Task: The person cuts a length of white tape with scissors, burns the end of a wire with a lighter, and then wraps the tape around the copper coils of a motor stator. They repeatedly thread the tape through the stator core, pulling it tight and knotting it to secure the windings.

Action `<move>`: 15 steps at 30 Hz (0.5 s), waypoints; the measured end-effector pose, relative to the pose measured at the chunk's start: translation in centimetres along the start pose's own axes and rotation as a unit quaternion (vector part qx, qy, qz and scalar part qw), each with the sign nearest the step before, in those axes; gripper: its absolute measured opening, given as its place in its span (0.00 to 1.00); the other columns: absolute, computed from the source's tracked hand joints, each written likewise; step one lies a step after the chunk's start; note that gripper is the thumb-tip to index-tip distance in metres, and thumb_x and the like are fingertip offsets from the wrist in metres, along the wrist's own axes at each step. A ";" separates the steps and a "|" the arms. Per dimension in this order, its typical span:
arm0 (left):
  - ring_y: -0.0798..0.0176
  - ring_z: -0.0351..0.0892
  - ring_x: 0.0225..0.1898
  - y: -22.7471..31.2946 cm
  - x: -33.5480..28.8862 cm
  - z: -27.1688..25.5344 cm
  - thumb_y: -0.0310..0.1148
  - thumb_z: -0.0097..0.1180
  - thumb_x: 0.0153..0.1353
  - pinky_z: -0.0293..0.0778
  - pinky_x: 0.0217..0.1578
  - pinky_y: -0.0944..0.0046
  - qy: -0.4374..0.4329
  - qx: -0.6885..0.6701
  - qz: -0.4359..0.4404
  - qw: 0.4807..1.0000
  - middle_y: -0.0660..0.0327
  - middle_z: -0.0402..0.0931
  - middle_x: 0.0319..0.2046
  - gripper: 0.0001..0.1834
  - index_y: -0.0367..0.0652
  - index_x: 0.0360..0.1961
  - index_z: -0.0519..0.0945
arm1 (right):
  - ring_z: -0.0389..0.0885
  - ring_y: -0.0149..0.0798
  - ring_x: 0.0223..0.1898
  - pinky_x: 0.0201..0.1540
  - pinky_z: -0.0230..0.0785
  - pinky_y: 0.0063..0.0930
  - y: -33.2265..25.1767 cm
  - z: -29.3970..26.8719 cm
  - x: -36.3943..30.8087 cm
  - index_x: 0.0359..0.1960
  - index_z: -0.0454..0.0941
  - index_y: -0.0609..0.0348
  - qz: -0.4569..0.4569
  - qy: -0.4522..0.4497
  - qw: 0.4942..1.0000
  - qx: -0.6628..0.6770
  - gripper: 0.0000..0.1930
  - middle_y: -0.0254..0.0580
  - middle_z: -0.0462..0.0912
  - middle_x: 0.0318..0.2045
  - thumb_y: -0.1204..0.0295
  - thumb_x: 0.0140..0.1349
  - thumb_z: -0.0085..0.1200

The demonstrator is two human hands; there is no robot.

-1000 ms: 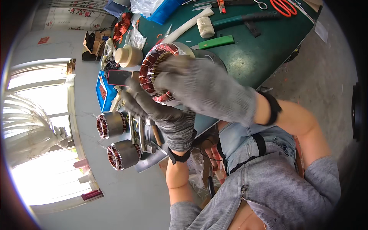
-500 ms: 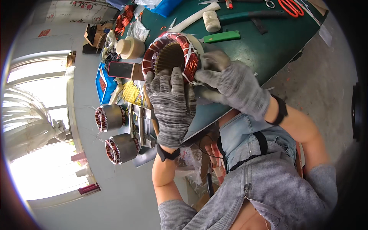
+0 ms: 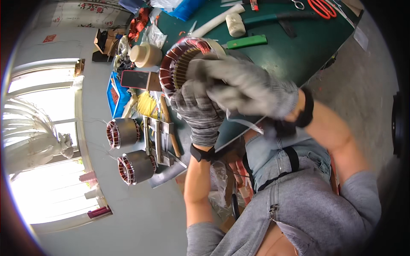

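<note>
A motor stator point(image 3: 173, 64) with copper windings laced in white cord lies on the green table, its ribbed bore facing me. My left hand point(image 3: 198, 106), in a grey striped knit glove, has its fingers bent over the stator's near winding rim. Across the bore and the rim's right side sweeps my right hand point(image 3: 247, 85), gloved alike and smeared by motion; its fingers are hard to make out. It overlaps the left fingertips and hides part of the windings. A strip of white lacing cord point(image 3: 245, 122) hangs below the right hand at the table edge.
Two smaller stators point(image 3: 124, 132) stand at the left beside a metal fixture point(image 3: 158, 141) and a wooden-handled tool point(image 3: 171, 128). Farther back are a phone point(image 3: 135, 80), a blue tray point(image 3: 117, 96), yellow sleeving point(image 3: 147, 104), a mallet point(image 3: 235, 24), a green-handled tool point(image 3: 247, 42) and red-handled scissors point(image 3: 322, 8).
My right hand has swung left and across the stator's bore. My left fingers have drawn back from inside the bore to the near rim, the wrist shifting right.
</note>
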State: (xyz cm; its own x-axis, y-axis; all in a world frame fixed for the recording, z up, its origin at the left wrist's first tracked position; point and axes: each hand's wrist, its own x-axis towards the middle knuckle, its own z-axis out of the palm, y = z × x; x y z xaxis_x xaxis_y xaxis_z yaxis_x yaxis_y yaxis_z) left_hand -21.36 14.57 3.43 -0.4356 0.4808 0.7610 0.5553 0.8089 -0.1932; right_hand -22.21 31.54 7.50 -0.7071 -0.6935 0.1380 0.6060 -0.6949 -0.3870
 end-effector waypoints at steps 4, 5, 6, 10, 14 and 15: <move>0.52 0.69 0.34 0.8 0.4 0.1 0.39 0.46 0.53 0.63 0.38 0.52 0.010 0.009 0.024 1.000 0.54 0.70 0.36 0.19 0.40 0.43 0.74 | 0.48 0.17 0.10 0.07 0.36 0.12 4.2 -0.6 -4.9 0.30 0.68 0.50 -0.082 0.036 0.969 0.232 0.11 0.19 0.55 0.14 0.65 0.70 0.36; 0.51 0.70 0.38 0.7 0.6 0.0 0.42 0.48 0.54 0.64 0.41 0.50 -0.034 0.002 0.002 0.999 0.54 0.71 0.38 0.21 0.40 0.45 0.73 | 0.55 0.17 0.14 0.12 0.46 0.09 2.5 -1.1 -4.4 0.34 0.69 0.51 -0.044 -0.084 0.963 0.251 0.09 0.20 0.59 0.17 0.64 0.70 0.37; 0.50 0.70 0.41 0.6 -1.2 0.1 0.44 0.49 0.55 0.63 0.44 0.49 -0.020 -0.096 -0.130 0.987 0.54 0.71 0.39 0.22 0.40 0.47 0.72 | 0.51 0.16 0.12 0.10 0.43 0.10 1.5 1.8 -3.5 0.34 0.69 0.52 0.006 0.027 0.983 0.182 0.09 0.19 0.57 0.16 0.66 0.69 0.39; 0.48 0.69 0.45 -2.9 -3.3 1.2 0.44 0.50 0.57 0.62 0.48 0.48 0.007 -0.160 -0.188 0.969 0.54 0.71 0.41 0.23 0.41 0.49 0.71 | 0.53 0.16 0.12 0.12 0.45 0.12 2.8 0.1 -0.7 0.33 0.69 0.56 -0.033 0.032 0.993 -0.105 0.07 0.20 0.58 0.16 0.68 0.67 0.40; 0.51 0.70 0.39 -0.8 1.9 -1.1 0.36 0.46 0.58 0.63 0.45 0.52 -0.045 -0.101 0.001 0.994 0.55 0.72 0.37 0.16 0.41 0.46 0.75 | 0.54 0.16 0.14 0.15 0.46 0.10 -1.9 -0.9 -3.5 0.38 0.71 0.58 -0.025 0.079 0.974 -0.213 0.11 0.25 0.67 0.22 0.65 0.68 0.40; 0.51 0.70 0.39 -0.7 1.8 -2.0 0.36 0.48 0.58 0.63 0.45 0.51 -0.084 -0.124 -0.013 0.989 0.55 0.72 0.37 0.16 0.41 0.45 0.75 | 0.54 0.16 0.15 0.15 0.47 0.09 -2.2 -0.3 -3.5 0.39 0.71 0.58 -0.058 0.087 0.974 -0.202 0.11 0.25 0.68 0.23 0.63 0.69 0.40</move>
State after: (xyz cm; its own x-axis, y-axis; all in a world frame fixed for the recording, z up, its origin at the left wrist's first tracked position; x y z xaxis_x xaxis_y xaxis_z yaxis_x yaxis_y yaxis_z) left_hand -21.12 14.23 6.13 -0.5511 0.5273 0.6467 0.6905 0.7233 -0.0012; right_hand -21.15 35.55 7.54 -0.8343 -0.5482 0.0588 0.3512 -0.6107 -0.7098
